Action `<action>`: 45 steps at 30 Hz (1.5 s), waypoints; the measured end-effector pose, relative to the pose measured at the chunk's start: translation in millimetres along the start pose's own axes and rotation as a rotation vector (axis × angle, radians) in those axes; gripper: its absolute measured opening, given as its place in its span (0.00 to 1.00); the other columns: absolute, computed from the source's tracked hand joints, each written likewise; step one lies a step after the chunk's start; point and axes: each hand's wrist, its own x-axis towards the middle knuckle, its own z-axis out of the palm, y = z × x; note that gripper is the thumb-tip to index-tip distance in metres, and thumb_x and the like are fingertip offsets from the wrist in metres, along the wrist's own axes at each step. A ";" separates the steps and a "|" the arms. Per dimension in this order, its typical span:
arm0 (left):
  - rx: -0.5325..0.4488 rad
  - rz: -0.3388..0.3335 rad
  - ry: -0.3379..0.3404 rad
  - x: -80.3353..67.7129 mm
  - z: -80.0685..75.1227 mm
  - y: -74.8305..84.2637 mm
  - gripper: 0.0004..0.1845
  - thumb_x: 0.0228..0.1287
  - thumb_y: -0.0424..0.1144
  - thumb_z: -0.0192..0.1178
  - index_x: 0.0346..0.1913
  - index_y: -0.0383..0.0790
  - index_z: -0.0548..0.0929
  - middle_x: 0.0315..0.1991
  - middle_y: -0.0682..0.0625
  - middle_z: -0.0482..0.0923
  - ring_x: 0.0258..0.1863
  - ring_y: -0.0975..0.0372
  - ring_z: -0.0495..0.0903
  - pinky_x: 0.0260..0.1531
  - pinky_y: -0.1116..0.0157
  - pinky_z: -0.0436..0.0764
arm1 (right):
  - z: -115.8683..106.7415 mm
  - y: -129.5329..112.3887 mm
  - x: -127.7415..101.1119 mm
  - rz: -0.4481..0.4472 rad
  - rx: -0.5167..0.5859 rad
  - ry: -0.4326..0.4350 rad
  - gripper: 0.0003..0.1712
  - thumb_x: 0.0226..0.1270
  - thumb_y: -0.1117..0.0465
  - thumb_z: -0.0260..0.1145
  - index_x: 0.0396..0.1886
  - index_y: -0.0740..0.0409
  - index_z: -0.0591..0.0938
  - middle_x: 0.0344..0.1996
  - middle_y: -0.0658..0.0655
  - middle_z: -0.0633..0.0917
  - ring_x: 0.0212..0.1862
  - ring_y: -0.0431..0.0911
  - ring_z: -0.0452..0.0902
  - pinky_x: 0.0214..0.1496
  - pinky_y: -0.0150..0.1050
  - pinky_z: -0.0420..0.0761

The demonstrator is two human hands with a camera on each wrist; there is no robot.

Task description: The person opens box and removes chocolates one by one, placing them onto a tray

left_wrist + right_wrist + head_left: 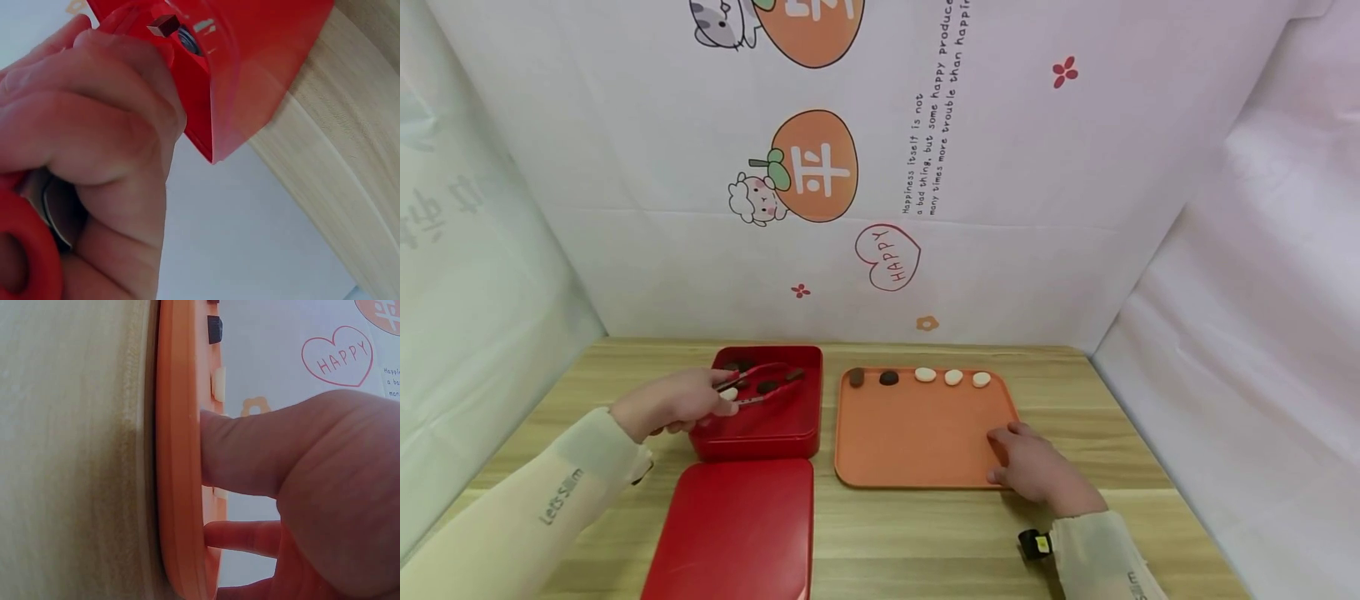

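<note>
My left hand (685, 400) grips a pair of tongs (751, 402) with red tips, reaching into the red box (816, 417). Dark pieces (767, 387) and a white piece (728, 393) lie in the box. A brown piece (794, 374) shows close to the tong tips; I cannot tell if they pinch it. My right hand (1037, 467) rests on the right side of the orange tray (917, 442), thumb and fingertips touching its surface. Along the tray's far edge sit a brown piece (857, 377), a dark piece (889, 377) and three white pieces (953, 377) in a row.
A red lid (737, 533) lies in front of the box on the wooden table (925, 542). White printed sheeting (1000, 208) walls off the back and both sides. The tray stands just right of the box.
</note>
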 end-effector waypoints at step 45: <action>-0.085 0.048 0.014 2.2 3.7 -1.9 0.42 0.70 0.41 0.62 0.80 0.39 0.51 0.16 0.51 0.62 0.12 0.62 0.51 0.13 0.66 0.55 | 1.3 3.1 1.2 0.007 0.003 -0.014 0.35 0.63 0.56 0.73 0.66 0.66 0.74 0.66 0.77 0.66 0.65 0.72 0.64 0.60 0.64 0.68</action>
